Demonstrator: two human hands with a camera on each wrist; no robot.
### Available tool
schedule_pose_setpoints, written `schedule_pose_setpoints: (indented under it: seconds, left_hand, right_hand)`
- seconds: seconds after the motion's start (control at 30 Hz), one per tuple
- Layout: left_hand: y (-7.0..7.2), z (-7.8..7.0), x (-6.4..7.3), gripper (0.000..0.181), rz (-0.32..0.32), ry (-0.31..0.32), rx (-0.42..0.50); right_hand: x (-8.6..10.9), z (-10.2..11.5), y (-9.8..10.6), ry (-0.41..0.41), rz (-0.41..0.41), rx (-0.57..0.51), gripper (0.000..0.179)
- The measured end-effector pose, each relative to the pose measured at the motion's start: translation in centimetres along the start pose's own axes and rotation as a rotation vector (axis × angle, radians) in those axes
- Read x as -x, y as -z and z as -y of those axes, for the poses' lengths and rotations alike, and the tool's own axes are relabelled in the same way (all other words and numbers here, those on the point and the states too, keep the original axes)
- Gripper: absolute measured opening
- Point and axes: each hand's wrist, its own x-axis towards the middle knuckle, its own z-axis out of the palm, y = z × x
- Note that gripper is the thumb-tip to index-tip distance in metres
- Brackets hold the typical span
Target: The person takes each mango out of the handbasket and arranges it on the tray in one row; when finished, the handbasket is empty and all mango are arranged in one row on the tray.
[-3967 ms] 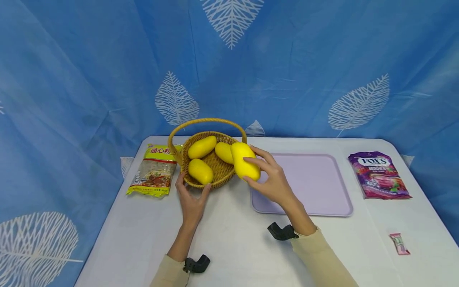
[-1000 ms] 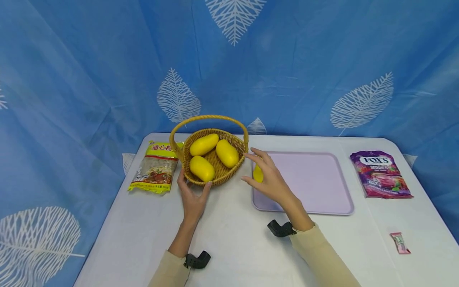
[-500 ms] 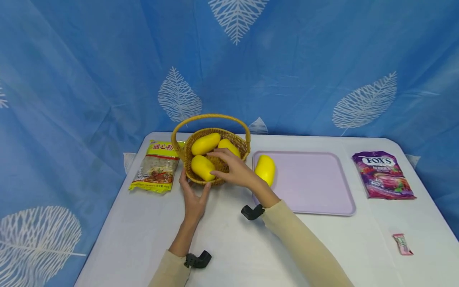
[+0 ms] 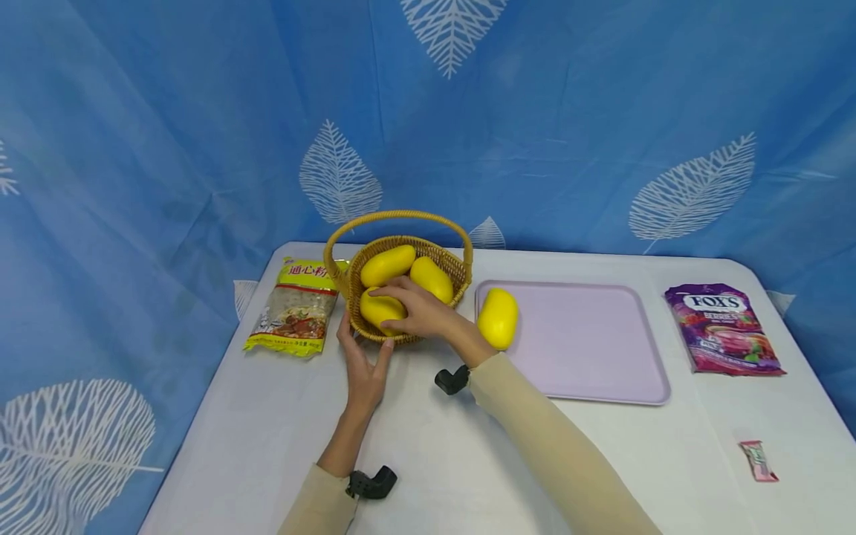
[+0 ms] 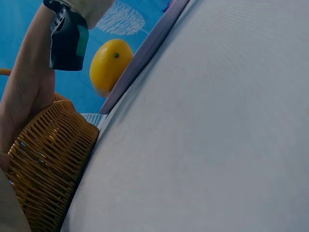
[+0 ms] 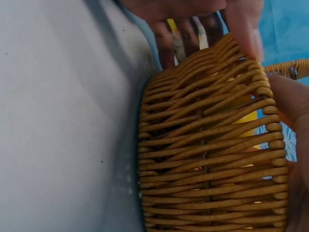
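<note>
A wicker basket (image 4: 461, 276) with an arched handle holds three yellow mangoes: one at the back (image 4: 388, 264), one at the right (image 4: 431, 278) and one in front (image 4: 376, 307). My right hand (image 4: 423, 310) reaches over the rim with its fingers curled round the front mango, partly covering it. My left hand (image 4: 364, 375) grips the basket's near left side; in the right wrist view its thumb (image 6: 247, 36) lies at the rim and its fingers go down the outside. Another mango (image 4: 498, 319) lies on the left end of the lilac tray (image 4: 588, 342).
A macaroni bag (image 4: 294, 308) lies left of the basket, its top corner close to the wicker. Right of the tray are a purple FOX'S candy bag (image 4: 725, 329) and one small wrapped candy (image 4: 759, 461). A blue leaf-patterned cloth (image 4: 548, 111) hangs behind the white table.
The mango earlier in my right hand now lies on the tray. That hand has since moved left into the basket and taken hold of the front mango. My left hand stays at the basket.
</note>
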Motion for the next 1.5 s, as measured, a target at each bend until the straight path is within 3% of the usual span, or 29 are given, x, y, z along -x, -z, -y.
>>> schedule_pose_setpoints:
  seconds: [0.47,1.1,1.33,1.5]
  left_hand:
    - [0.0,-0.1,0.1,0.078,0.010,-0.003,0.005]
    - [0.0,-0.1,0.0,0.078,0.015,-0.003,0.007]
    - [-0.5,4.0,-0.2,0.079,-0.013,0.013,-0.011]
    - [-0.5,4.0,-0.2,0.078,-0.017,0.020,-0.005]
  right_hand:
    - [-0.2,0.0,-0.3,0.005,0.031,0.086,0.049]
    - [0.0,0.0,-0.2,-0.013,0.024,0.066,0.047]
    - [0.1,-0.2,-0.1,-0.002,0.004,0.027,0.046]
    - [0.2,-0.6,-0.1,0.017,-0.011,-0.009,0.047]
